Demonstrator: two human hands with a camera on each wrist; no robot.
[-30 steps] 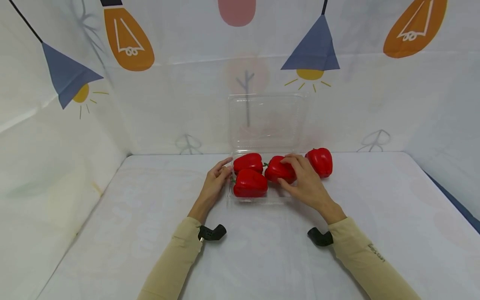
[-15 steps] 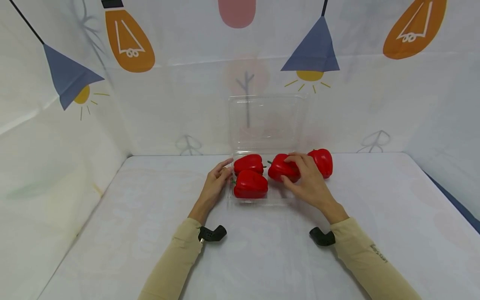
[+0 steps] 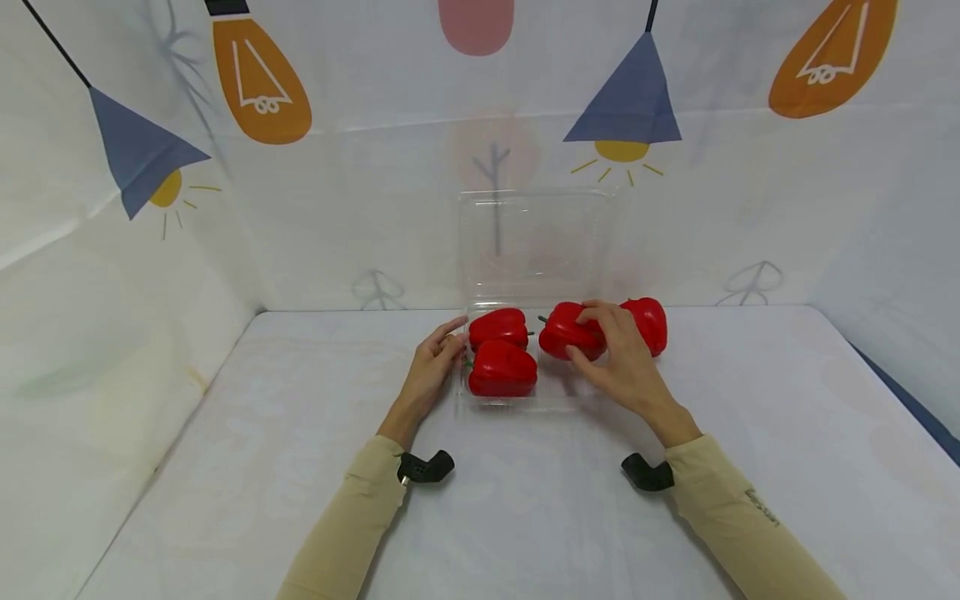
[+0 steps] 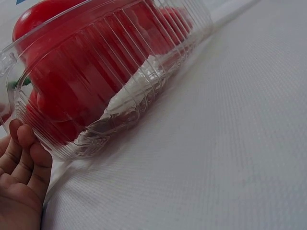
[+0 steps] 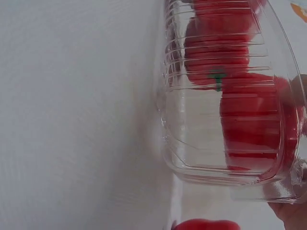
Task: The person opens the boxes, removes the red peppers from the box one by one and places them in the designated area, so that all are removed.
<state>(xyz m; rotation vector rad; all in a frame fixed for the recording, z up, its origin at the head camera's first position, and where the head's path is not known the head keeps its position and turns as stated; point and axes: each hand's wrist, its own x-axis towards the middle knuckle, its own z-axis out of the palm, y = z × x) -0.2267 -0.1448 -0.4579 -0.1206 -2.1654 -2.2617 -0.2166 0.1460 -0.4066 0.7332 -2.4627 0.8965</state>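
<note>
An open clear plastic clamshell container (image 3: pixel 555 402) stands near the table's back edge. Two red bell peppers, one at the back (image 3: pixel 498 328) and one in front (image 3: pixel 502 368), lie in its left half. My right hand (image 3: pixel 626 358) grips another red bell pepper (image 3: pixel 564 331) between thumb and fingers over the right half. Through the ridged wall in the right wrist view, this pepper (image 5: pixel 252 124) sits above the container's floor, its green stem pointing to the other peppers. My left hand (image 3: pixel 429 367) holds the container's left side, fingertips (image 4: pixel 26 136) at its corner under the rim.
Another red bell pepper (image 3: pixel 651 327) lies on the white tablecloth (image 3: pixel 517 500) just right of the container, partly behind my right hand. The raised clear lid (image 3: pixel 532 242) stands up before the printed back cloth (image 3: pixel 360 208). Cloth walls enclose both sides.
My right hand has moved slightly right and back with its bell pepper, widening the gap from the other two in the container. The left hand has kept its place.
</note>
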